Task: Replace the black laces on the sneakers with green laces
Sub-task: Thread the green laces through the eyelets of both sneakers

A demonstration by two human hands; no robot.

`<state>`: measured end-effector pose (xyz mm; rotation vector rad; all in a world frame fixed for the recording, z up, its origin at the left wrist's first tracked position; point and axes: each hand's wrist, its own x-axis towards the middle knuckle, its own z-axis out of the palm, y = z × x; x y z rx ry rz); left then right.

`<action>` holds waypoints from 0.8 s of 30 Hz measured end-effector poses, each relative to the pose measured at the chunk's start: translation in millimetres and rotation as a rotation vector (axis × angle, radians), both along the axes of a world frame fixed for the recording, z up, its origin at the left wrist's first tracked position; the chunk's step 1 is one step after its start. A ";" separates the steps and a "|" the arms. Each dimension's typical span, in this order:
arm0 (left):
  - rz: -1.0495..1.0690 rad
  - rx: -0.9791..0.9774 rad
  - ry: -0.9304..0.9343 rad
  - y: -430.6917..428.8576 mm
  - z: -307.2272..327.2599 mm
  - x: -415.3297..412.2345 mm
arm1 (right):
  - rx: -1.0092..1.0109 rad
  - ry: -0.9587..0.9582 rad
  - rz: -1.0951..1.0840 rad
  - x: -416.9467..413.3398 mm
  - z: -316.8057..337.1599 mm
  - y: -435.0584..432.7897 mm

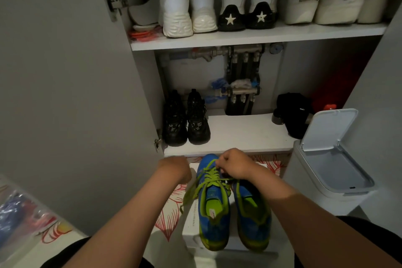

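Atop box (191, 230), R hand (233, 165) pinched green lace (206, 177) at one sneaker (214, 224) toe end, mid-threading; L hand (174, 168) beside box, grip hidden (can't tell). Next: even out slack, then other sneaker (253, 213).

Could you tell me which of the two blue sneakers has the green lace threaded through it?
The left sneaker: a green lace crisscrosses its front, pinched by the right hand. The right sneaker shows none.

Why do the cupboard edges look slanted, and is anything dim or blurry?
Head view: the wide-angle lens slants and bows the upper shelf; light is dim, darkest around the black shoes; the plastic bag bottom left is blurred; the green laces in the right hand look sharp.
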<state>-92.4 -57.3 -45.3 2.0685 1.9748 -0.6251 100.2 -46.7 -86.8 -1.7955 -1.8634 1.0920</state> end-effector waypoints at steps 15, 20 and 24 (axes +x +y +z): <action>-0.037 0.034 -1.095 -8.9 2.9 79.7 | 0.100 0.671 -0.161 26.3 78.2 -29.0; 0.042 0.062 -1.207 -9.5 11.3 95.2 | 0.094 0.744 -0.333 48.8 74.3 -26.6; 0.082 0.026 -1.262 -9.0 15.9 96.3 | 0.105 0.766 -0.503 72.9 68.0 -23.5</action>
